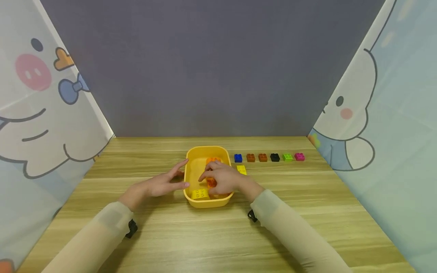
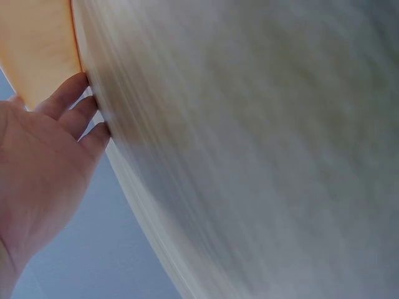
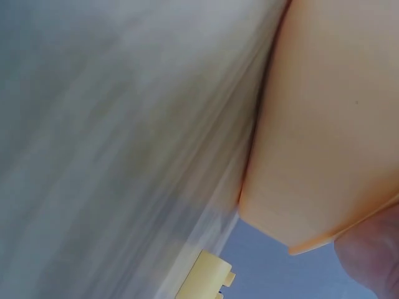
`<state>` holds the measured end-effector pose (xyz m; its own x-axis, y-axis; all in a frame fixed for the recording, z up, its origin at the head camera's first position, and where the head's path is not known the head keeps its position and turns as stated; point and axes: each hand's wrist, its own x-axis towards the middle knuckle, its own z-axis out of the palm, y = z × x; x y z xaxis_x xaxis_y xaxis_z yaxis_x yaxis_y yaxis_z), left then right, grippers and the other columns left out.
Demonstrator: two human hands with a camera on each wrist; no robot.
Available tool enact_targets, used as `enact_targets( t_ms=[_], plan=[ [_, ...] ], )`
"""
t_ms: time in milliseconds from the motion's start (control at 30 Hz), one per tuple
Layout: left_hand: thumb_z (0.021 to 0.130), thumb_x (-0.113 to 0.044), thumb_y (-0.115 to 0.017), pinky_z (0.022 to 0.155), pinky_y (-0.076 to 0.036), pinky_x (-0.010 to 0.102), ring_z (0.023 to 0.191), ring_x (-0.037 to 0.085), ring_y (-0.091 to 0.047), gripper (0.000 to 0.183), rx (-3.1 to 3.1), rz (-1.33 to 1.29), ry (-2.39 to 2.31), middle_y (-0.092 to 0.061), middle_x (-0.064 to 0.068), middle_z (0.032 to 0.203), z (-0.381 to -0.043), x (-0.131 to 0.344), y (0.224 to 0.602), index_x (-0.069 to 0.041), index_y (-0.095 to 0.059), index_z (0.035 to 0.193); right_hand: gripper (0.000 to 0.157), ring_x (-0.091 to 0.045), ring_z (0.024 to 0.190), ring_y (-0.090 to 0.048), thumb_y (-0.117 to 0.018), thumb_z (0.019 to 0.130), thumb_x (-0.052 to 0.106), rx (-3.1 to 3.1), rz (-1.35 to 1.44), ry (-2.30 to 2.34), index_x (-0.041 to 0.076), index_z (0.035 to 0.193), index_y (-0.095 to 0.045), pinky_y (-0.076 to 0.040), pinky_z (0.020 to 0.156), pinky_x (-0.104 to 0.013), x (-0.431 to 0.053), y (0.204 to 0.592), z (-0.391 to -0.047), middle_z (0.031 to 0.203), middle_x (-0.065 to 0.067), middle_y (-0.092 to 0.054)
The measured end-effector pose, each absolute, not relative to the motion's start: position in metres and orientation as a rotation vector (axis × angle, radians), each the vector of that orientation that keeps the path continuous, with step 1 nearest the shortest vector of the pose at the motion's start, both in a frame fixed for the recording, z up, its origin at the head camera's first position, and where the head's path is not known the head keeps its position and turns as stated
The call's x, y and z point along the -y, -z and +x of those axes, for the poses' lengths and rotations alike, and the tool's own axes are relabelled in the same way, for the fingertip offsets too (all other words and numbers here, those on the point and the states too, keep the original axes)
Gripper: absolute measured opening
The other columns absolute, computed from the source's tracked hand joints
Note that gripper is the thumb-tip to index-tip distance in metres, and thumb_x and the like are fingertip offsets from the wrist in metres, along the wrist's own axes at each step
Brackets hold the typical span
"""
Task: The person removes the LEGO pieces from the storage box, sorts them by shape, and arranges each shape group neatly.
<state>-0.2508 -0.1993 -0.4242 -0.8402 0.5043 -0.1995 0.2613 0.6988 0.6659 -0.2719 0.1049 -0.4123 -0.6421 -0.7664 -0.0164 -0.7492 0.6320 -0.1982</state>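
A yellow bin (image 1: 196,151) sits on the table with its near end toward me. My left hand (image 1: 160,184) reaches to its left wall, thumb and fingers spread at the rim; the left wrist view shows the fingertips (image 2: 93,134) right beside the bin. Over the bin's right side, my right hand (image 1: 223,178) dips in with thumb and fingers apart. Under that hand lies an orange brick (image 1: 211,182), partly covered by it. Another orange brick (image 1: 213,159) is at the far end of the bin, and a yellow brick (image 1: 200,194) lies at the near end.
Right of the bin runs a row of bricks: blue (image 1: 238,157), two brown-orange (image 1: 250,157), black (image 1: 274,157), lime green (image 1: 288,157) and pink (image 1: 299,156). A yellow brick (image 1: 241,169) lies below the blue one, close to the right forearm. A grey wall (image 1: 211,76) stands behind the table.
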Motion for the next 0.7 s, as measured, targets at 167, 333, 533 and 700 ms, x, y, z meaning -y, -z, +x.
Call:
enact_targets(
  t_ms=[167, 333, 533, 700],
  plan=[
    [0.106, -0.068, -0.060, 0.127, -0.027, 0.077, 0.160, 0.050, -0.039, 0.097, -2.536, 0.582, -0.917, -0.043, 0.019, 0.173, -0.2498, 0.2004, 0.4240, -0.042, 0.001, 0.176, 0.049, -0.015, 0.114, -0.058, -0.074, 0.093, 0.029, -2.723, -1.296, 0.172, 0.037, 0.142, -0.071, -0.053, 0.099, -0.036, -0.1026, 0.4126, -0.2726, 0.136, 0.007, -0.063],
    [0.106, -0.068, -0.060, 0.126, -0.027, 0.078, 0.160, 0.050, -0.039, 0.096, -2.538, 0.578, -0.918, -0.042, 0.020, 0.173, -0.2499, 0.2010, 0.4249, -0.044, 0.001, 0.176, 0.054, -0.017, 0.127, -0.062, -0.075, 0.096, 0.026, -2.706, -1.279, 0.249, 0.038, 0.149, -0.066, -0.055, 0.108, -0.041, -0.1028, 0.4123, -0.2729, 0.149, 0.008, -0.061],
    [0.106, -0.067, -0.060, 0.127, -0.026, 0.079, 0.160, 0.050, -0.038, 0.096, -2.531, 0.578, -0.930, -0.043, 0.020, 0.173, -0.2495, 0.2008, 0.4248, -0.043, 0.001, 0.176, 0.054, -0.018, 0.127, -0.058, -0.078, 0.093, 0.030, -2.756, -1.273, 0.195, 0.036, 0.146, -0.068, -0.051, 0.114, -0.043, -0.1023, 0.4147, -0.2723, 0.140, 0.005, -0.062],
    [0.106, -0.068, -0.059, 0.126, -0.026, 0.079, 0.160, 0.051, -0.038, 0.096, -2.527, 0.580, -0.935, -0.042, 0.020, 0.173, -0.2497, 0.2006, 0.4241, -0.042, 0.001, 0.177, 0.057, -0.019, 0.141, -0.057, -0.074, 0.095, 0.024, -2.738, -1.265, 0.182, 0.036, 0.151, -0.065, -0.047, 0.124, -0.047, -0.1015, 0.4134, -0.2724, 0.150, 0.005, -0.062]
  ],
)
